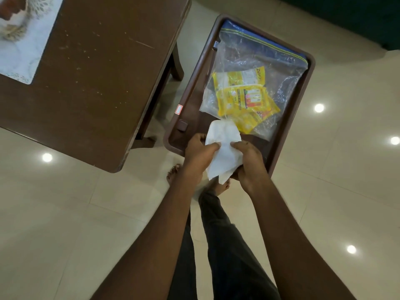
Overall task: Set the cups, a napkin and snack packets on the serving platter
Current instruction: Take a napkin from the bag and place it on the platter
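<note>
The table [97,72] is at ten o'clock. My left hand [199,154] pinches the napkin [225,152], and my right hand [249,163] pinches its other side, over the tray's [188,109] near edge. At one o'clock, yellow packets [242,98] lie in a clear bag [270,57] on the tray.

Glossy tiled floor [86,213] — scratched wooden table [97,61], crinkly clear plastic bag [270,59] (shiny yellow packets [242,94]), soft paper napkin [223,152].

A scratched brown wooden worktop [93,68] stands on glossy cream floor tiles [65,213]. A pale patterned mat [23,40] lies on its left part. Round light reflections [47,157] dot the floor beside it.
</note>
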